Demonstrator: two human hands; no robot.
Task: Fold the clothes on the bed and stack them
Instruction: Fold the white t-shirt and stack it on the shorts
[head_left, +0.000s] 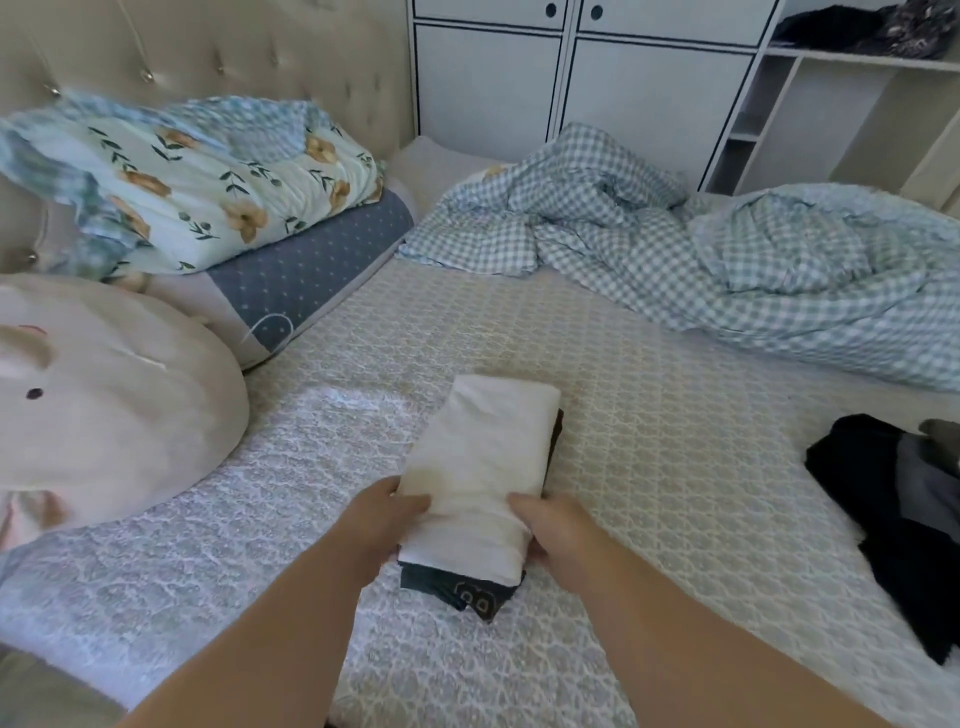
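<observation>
A folded white garment (483, 457) lies on top of a folded dark garment (467, 592) in the middle of the bed (649, 467). The dark one sticks out at the near end and shows a printed mark. My left hand (384, 525) grips the near left edge of the white garment, thumb on top. My right hand (556, 530) grips its near right edge in the same way. A loose heap of black and grey clothes (898, 519) lies unfolded at the right edge of the bed.
A crumpled checked duvet (701, 260) fills the far right of the bed. Floral and grey pillows (218, 208) lie far left, with a large plush rabbit (104, 405) in front of them. White cupboards (571, 78) stand behind.
</observation>
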